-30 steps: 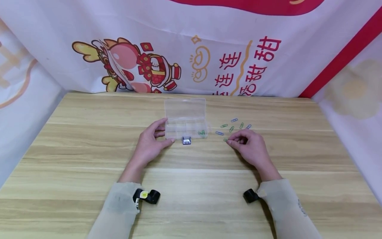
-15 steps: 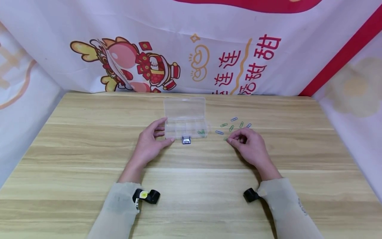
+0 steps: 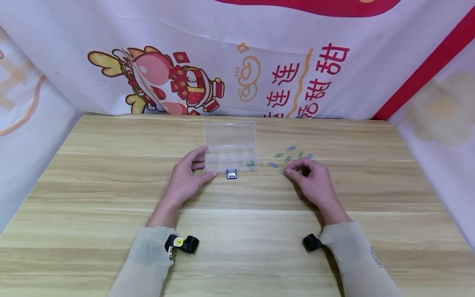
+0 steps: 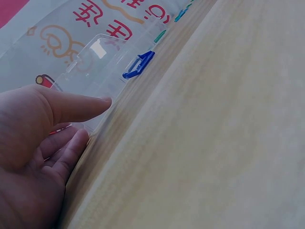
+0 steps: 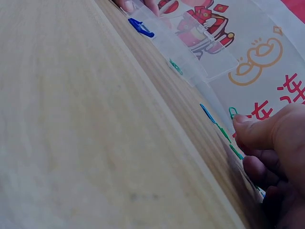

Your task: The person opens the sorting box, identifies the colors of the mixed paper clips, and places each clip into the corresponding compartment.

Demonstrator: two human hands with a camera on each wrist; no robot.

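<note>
A clear plastic compartment box (image 3: 219, 166) lies with its lid (image 3: 230, 135) raised at the back and a blue latch (image 3: 231, 174) hanging at the front. Green paper clips (image 3: 250, 164) lie in its front right compartment. My left hand (image 3: 184, 177) holds the box's left end, thumb at the front edge and index finger at the back. To the right, my right hand (image 3: 313, 179) pinches a green paper clip (image 5: 233, 112) between thumb and index finger, just off the table. Its other fingers are curled in.
Several loose blue and green paper clips (image 3: 288, 159) lie on the wooden table (image 3: 237, 247) between the box and my right hand. A printed white cloth (image 3: 222, 24) hangs behind the table's back edge. Black wrist cameras (image 3: 191, 244) sit on both sleeves.
The green paper clip nearest my right hand has come up off the table in my fingertips, which shifted slightly right and up. My left hand and the box stay put.
</note>
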